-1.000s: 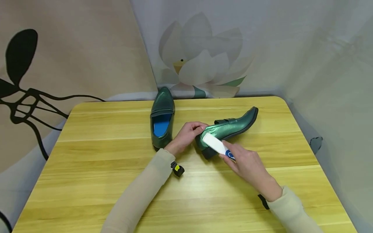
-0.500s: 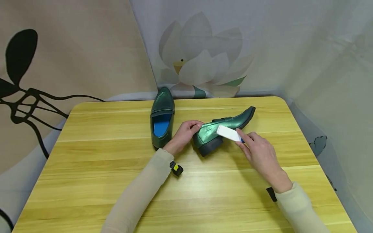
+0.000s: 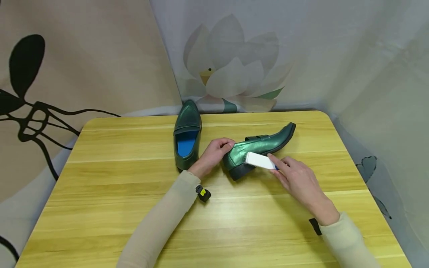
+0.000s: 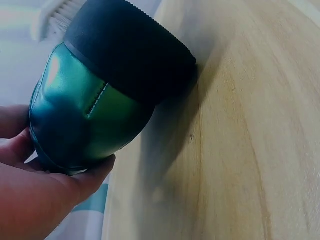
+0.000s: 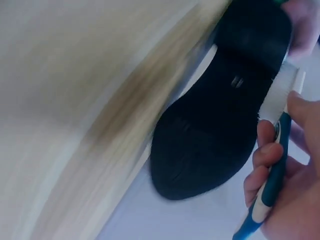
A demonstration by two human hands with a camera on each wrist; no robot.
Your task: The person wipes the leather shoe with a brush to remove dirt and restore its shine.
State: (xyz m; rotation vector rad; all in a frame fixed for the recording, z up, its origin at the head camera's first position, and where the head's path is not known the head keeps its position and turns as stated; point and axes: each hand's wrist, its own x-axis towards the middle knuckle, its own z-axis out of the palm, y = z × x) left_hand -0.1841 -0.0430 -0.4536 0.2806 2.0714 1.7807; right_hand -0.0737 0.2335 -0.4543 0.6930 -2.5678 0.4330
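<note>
A shiny green loafer (image 3: 241, 152) with a black sole tilts over the table, its toe pointing to the far right. My left hand (image 3: 214, 154) grips it at the back collar, fingers and thumb pinching the rim in the left wrist view. In my right hand (image 3: 296, 180) is a brush (image 3: 259, 160) with a white head and a blue and white handle (image 5: 272, 185). The white bristles (image 5: 277, 95) lie against the side of the loafer near the heel. The dark sole (image 5: 210, 135) faces the right wrist camera.
A second green loafer (image 3: 187, 123) with a blue insole stands upright at the table's back edge, left of the hands. The wooden table (image 3: 117, 186) extends around both arms. Behind it hangs a pale curtain (image 3: 301, 56) with a flower print.
The brush has moved from the heel rightward along the loafer's side, then slightly back left and down. The loafer has tilted slightly in my left hand, which keeps its grip.
</note>
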